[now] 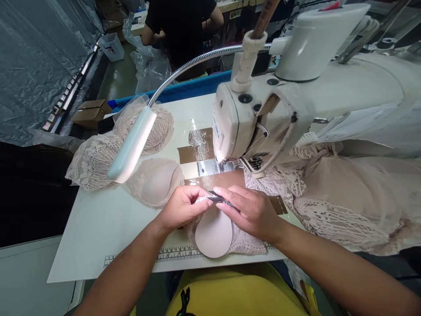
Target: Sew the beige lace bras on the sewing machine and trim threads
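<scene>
My left hand point(184, 206) pinches the upper edge of a beige lace piece with a smooth, pale bra cup point(214, 232) that lies at the table's front edge. My right hand point(248, 210) holds small dark thread snips point(215, 198), their tips at the fabric edge by my left fingertips. Exactly what lies between the blades is too small to tell. Just beyond my hands is the needle area of a white sewing machine point(226, 127). Left of my left hand rests another lace-edged bra cup point(159, 182).
Lace bundles point(98, 160) lie at the left under a lamp point(133, 142) on a bendable metal arm. More lace and mesh fabric point(348, 193) is heaped at the right. A printed ruler point(177, 253) runs along the table's front. Across the room sits a person in black point(182, 30).
</scene>
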Demonstrator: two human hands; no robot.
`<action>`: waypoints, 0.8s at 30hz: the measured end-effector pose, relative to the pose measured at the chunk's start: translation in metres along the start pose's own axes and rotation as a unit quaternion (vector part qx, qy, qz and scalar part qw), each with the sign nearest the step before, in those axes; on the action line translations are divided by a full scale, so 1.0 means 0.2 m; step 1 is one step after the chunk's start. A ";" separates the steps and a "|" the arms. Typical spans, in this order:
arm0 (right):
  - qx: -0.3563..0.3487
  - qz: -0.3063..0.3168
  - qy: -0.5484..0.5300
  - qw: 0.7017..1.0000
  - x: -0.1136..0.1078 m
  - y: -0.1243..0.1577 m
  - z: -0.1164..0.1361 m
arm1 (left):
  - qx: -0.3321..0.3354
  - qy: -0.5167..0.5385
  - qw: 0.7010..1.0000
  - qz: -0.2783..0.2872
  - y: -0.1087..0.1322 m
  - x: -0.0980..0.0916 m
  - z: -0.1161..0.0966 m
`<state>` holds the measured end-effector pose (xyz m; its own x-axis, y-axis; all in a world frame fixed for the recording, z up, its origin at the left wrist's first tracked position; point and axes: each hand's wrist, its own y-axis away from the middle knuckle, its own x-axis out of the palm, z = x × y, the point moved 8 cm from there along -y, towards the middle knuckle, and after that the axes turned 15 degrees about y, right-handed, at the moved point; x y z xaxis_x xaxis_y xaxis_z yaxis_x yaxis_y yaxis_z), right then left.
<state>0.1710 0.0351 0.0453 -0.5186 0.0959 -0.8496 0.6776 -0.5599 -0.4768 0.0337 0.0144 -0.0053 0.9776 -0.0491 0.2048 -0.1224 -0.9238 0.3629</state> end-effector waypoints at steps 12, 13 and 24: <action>0.065 0.033 -0.143 0.987 0.01 -0.01 -0.05 | -0.010 0.006 1.000 0.028 -0.01 0.03 0.02; 0.061 0.027 -0.159 0.985 0.00 -0.01 -0.05 | -0.006 0.000 1.000 0.024 -0.01 0.02 0.02; 0.140 0.045 -0.195 0.970 0.03 0.01 -0.12 | 0.010 0.008 1.000 0.003 -0.03 -0.02 0.02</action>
<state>0.1818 0.0552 0.0345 -0.6590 -0.2521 -0.7087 0.5894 -0.7585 -0.2782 0.0311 0.0181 -0.0108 0.9742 -0.0484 0.2204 -0.1239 -0.9311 0.3430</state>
